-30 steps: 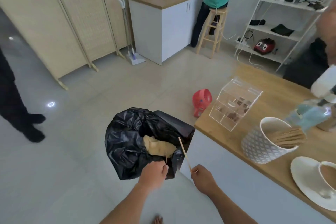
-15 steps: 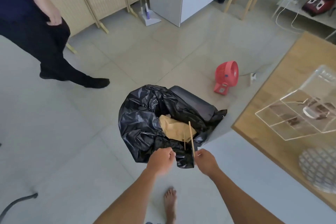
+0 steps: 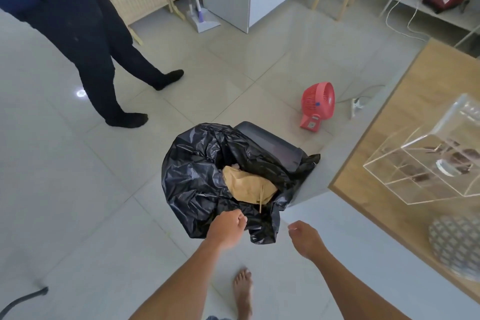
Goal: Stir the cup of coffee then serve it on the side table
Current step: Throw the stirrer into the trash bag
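Note:
A wooden stir stick (image 3: 261,199) lies upright inside the black bin bag (image 3: 197,179), against crumpled brown paper (image 3: 246,186). My left hand (image 3: 228,228) is closed on the bag's near rim. Just right of the bag, my right hand (image 3: 304,238) hangs with its fingers loosely apart and nothing in them. The coffee cup is out of view. The wooden counter (image 3: 389,138) runs along the right side.
On the counter stand a clear acrylic box (image 3: 426,163) and a patterned holder (image 3: 457,244). A red fan (image 3: 315,104) and a power strip (image 3: 355,105) sit on the tiled floor. A person in dark clothes (image 3: 91,47) stands at the left. My bare foot (image 3: 242,291) is below.
My right hand has let go of the stir stick, which now rests in the bin, and has drawn back to the right. The view tilted down; the person at the left stepped closer.

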A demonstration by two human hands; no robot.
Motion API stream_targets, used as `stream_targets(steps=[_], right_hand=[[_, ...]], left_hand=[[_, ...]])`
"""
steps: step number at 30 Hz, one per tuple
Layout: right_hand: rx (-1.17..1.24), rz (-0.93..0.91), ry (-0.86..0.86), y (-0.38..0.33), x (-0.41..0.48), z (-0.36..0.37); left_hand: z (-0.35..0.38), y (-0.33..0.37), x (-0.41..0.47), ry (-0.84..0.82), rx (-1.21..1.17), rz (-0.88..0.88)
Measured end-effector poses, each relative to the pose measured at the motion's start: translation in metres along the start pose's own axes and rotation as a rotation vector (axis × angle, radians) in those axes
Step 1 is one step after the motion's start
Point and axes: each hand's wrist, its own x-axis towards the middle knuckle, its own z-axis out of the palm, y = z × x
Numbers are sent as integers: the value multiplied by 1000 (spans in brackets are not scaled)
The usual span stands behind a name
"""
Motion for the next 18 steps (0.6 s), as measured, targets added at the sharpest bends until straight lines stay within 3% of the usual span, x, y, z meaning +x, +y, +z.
stream_targets(steps=[18], right_hand=[[280, -351, 298, -3, -83, -68]], left_hand=[[-27, 117, -44, 137, 193, 326]])
